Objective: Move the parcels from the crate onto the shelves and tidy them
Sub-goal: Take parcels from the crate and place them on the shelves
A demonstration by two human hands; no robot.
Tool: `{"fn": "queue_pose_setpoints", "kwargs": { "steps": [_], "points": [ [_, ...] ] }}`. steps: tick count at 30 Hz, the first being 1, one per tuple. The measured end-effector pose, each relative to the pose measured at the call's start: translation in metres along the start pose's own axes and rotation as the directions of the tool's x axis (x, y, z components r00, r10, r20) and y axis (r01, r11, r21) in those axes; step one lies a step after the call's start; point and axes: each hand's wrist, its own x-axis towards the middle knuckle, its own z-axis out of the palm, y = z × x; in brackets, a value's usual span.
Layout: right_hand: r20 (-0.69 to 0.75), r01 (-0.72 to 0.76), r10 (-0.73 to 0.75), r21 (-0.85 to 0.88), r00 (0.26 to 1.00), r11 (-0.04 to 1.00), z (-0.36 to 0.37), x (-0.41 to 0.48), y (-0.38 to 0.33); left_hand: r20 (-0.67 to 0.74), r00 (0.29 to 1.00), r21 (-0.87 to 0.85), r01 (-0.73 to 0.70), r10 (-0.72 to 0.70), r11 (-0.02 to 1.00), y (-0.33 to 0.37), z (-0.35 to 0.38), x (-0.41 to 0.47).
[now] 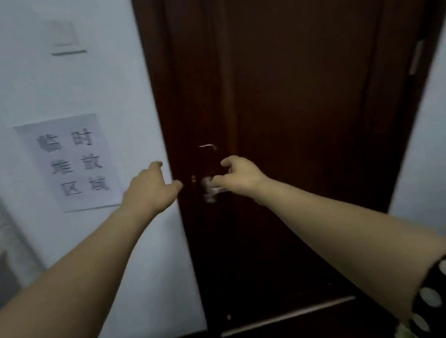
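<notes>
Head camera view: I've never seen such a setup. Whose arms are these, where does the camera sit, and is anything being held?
No machine here: these are a person's bare arms, filmed by a camera worn on their head, looking forward and down. The left hand reaches open toward the edge of the dark door, holding nothing. The right hand curls its fingers at the metal door handle; blur hides whether they grip it. A paper notice hangs on the wall.
</notes>
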Motion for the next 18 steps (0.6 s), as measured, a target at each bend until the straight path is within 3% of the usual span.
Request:
{"fn": "queue_pose_setpoints", "kwargs": {
  "steps": [4, 9, 18],
  "points": [
    [-0.126, -0.214, 0.212, -0.003, 0.969, 0.977, -0.101, -0.085, 0.104, 0.178, 0.967, -0.089, -0.169, 0.182, 0.982, 0.117, 0.086, -0.043],
    [-0.305, -0.427, 0.44, 0.111, 0.844, 0.897, -0.213, -0.216, 0.21, 0.348, 0.861, -0.159, -0.335, 0.37, 0.929, 0.256, 0.178, -0.136],
    [-0.559, -0.578, 0.583, 0.212, 0.59, 0.788, -0.345, -0.429, 0.319, 0.536, 0.601, -0.332, -0.496, 0.593, 0.802, 0.435, 0.289, -0.299]
  ]
}}
